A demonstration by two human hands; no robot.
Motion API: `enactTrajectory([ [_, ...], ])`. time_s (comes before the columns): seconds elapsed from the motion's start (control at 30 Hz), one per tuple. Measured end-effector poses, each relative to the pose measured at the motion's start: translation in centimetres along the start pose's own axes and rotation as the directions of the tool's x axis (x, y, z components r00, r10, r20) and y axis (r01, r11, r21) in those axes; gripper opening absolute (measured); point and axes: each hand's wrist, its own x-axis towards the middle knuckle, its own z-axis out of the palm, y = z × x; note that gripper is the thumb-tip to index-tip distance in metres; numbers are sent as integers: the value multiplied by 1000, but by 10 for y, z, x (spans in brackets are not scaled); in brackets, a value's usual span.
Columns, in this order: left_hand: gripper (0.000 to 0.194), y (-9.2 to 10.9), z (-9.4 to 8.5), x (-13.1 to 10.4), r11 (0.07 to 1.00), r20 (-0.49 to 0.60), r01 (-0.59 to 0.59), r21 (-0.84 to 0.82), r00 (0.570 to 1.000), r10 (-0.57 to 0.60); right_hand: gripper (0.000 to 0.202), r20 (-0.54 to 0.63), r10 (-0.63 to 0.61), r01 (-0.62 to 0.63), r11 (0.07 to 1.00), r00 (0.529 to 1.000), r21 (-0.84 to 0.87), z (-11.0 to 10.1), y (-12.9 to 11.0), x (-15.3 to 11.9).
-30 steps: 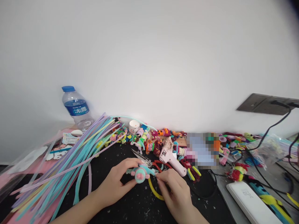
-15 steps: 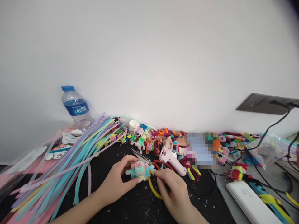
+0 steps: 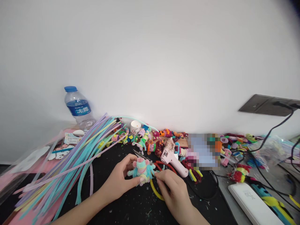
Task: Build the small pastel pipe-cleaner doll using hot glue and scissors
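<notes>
My left hand (image 3: 122,176) holds a small fuzzy figure (image 3: 142,170) in light blue, pink and yellow, its thumb across the front and fingers behind. Pinched close to the figure's right side is my right hand (image 3: 174,190), its fingertips near the figure's arm; whatever they hold is too small to make out. A yellow fuzzy strip (image 3: 156,191) curves down between the figure and my right hand. Just behind the figure lie scissors (image 3: 140,155) with red handles, blades pointing up and left, partly hidden.
Pipe cleaners (image 3: 79,159) spread over the left side, below a bottle (image 3: 78,107). Behind my hands are a pink glue gun (image 3: 174,161), a paper cup (image 3: 135,127) and fuzzy figures. A white power bank (image 3: 254,203) and black cables (image 3: 264,140) are on the right.
The figure has been tilted more upright, showing its head, body and lower part. My right fingertips still stay beside it. The view has shifted slightly.
</notes>
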Motion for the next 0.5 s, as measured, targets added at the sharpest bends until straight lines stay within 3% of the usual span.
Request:
enactTrajectory([
  [0.5, 35, -4, -3, 4, 992, 35, 22, -125, 999, -18, 22, 38, -39, 39, 999, 999, 3, -1, -1, 4],
])
